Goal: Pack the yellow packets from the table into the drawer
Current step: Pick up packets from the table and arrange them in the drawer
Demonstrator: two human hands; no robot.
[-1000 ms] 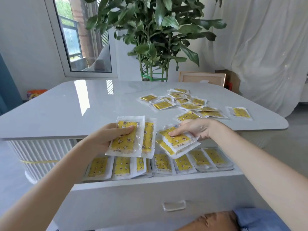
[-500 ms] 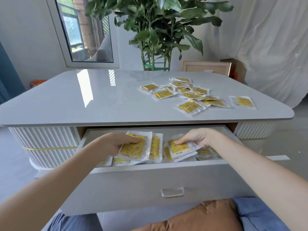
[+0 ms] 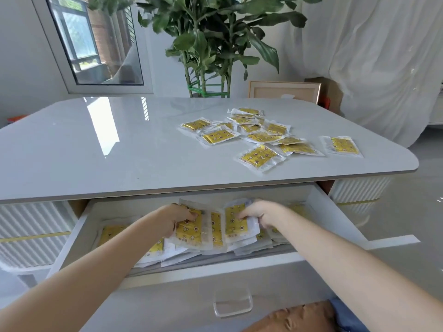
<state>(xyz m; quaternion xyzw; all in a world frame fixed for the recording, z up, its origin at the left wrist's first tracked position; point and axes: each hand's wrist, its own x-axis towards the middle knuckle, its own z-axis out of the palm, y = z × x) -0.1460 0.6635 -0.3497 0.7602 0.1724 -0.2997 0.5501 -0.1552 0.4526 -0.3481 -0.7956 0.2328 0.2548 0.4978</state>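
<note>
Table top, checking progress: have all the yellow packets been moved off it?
No, a loose scatter of yellow packets lies on the right part of the table, above the open drawer.

super glossy smooth pale table [image 3: 100,149] top throwing window glare, yellow packets [image 3: 260,157] in clear crinkly plastic wrap, matt white drawer [image 3: 182,277] front, see-through plastic handle [image 3: 233,305], soft white cloth curtain [image 3: 374,58] far right
</note>
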